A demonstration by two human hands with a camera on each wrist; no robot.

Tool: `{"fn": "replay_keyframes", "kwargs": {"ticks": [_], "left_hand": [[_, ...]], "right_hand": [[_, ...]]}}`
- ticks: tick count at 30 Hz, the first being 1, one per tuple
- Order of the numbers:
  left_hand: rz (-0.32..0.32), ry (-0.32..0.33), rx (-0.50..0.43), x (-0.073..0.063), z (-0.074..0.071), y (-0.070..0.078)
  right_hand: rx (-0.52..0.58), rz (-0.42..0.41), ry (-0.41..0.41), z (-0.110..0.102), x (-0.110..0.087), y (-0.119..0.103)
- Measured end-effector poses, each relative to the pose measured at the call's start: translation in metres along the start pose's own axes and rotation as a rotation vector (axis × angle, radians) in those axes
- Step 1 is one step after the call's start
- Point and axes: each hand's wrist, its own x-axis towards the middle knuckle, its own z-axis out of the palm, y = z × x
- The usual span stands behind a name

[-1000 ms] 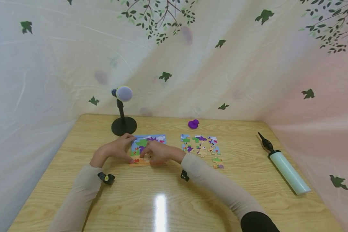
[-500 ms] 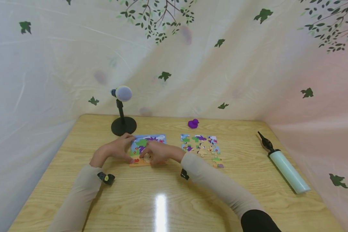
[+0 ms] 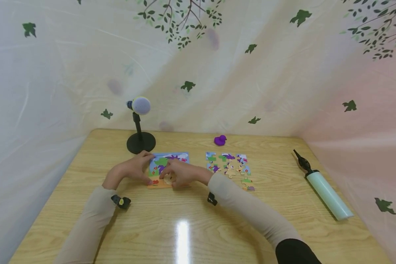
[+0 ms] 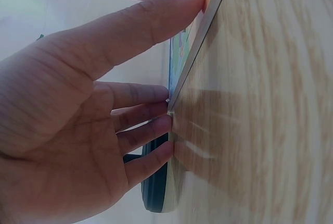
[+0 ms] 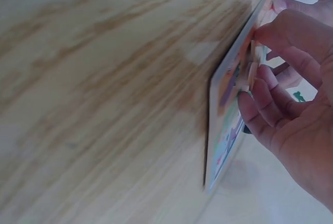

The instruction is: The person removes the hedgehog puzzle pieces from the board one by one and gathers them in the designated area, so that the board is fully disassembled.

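A picture puzzle board (image 3: 160, 186) with a blue top and orange bottom lies flat on the table. My left hand (image 3: 136, 168) steadies its left side: the thumb rests on the lower corner, and straight fingers (image 4: 140, 96) reach the upper corner. Over the board's lower middle, my right hand (image 3: 183, 173) pinches a pale puzzle piece (image 5: 253, 75) between thumb and bent fingers. In the right wrist view the piece is tilted up, close over the board. The hand hides part of the picture.
Several loose puzzle pieces (image 3: 230, 170) lie in rows right of the board. Behind them sits a purple duck (image 3: 220, 140). A black-based stand with a round head (image 3: 141, 143) is at the back left, and a pale green hand pump (image 3: 330, 196) at the right.
Both hands stay almost where they were. The right hand shifts only very slightly over the board, still pinching the puzzle piece.
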Motion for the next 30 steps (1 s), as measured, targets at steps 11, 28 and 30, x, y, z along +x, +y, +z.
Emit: {"fn": "replay_keyframes", "kwargs": {"ticks": [11, 28, 30], "left_hand": [[-0.006, -0.007, -0.006, -0.0002, 0.0005, -0.0009], [-0.011, -0.008, -0.001, 0.001, 0.0018, -0.0027], [-0.012, -0.01, 0.0, 0.001, 0.0018, -0.0025]], "right_hand": [[0.028, -0.003, 0.037, 0.0036, -0.0031, -0.0006], [0.048, -0.014, 0.072, 0.0042, -0.0028, 0.0006], [0.042, -0.017, 0.076, 0.0041, -0.0025, 0.0009]]}}
